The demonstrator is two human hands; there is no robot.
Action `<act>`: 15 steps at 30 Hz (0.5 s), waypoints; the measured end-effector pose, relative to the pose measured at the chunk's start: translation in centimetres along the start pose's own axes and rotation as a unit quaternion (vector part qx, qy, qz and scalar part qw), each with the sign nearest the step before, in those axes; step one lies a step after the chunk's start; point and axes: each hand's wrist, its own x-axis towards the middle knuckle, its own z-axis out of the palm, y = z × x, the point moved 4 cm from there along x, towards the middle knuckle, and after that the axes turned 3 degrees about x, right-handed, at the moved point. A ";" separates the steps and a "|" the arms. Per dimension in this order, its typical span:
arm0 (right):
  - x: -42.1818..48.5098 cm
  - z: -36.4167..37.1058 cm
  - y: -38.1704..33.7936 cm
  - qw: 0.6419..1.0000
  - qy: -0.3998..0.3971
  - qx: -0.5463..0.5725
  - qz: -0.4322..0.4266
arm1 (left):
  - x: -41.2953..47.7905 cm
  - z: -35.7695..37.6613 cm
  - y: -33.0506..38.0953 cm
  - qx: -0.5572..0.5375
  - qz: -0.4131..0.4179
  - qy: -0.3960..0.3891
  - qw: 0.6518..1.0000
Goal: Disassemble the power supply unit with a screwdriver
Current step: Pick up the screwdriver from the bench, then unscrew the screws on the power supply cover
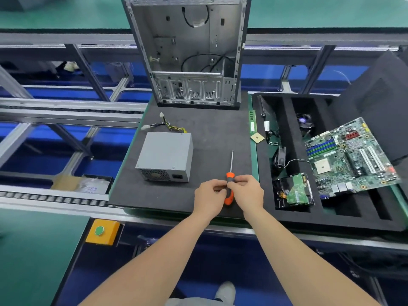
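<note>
Fingers (237, 181) of the right hand (247, 192) and the left hand (209, 194) pinch the orange-and-black handle of the screwdriver (230, 175) between them, low in the centre of the frame. Its thin shaft points straight up the frame, the tip free above the dark mat on the desk (220, 129). The power supply unit (165, 154) lies flat on the mat, up and to the left of the hands and apart from them. Its fan grille and socket face the person, and its cable bundle (170, 127) trails off the far side. The left hand is the nearer to it. The tip will probably have to swing left toward the casing.
</note>
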 end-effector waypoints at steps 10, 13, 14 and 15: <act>-0.5 2.0 -2.2 0.973 -0.022 -0.230 -0.004 | 1.8 -7.4 3.0 0.108 0.169 -0.038 0.979; -0.8 3.3 -3.1 0.951 -0.022 -0.308 0.004 | 3.7 -10.9 3.8 0.124 0.204 -0.026 0.971; -0.8 3.8 -3.4 0.947 -0.013 -0.321 0.005 | 4.5 -12.0 3.8 0.123 0.206 -0.021 0.970; -0.9 4.2 -3.5 0.946 -0.002 -0.324 0.007 | 5.4 -12.9 3.7 0.121 0.207 -0.017 0.971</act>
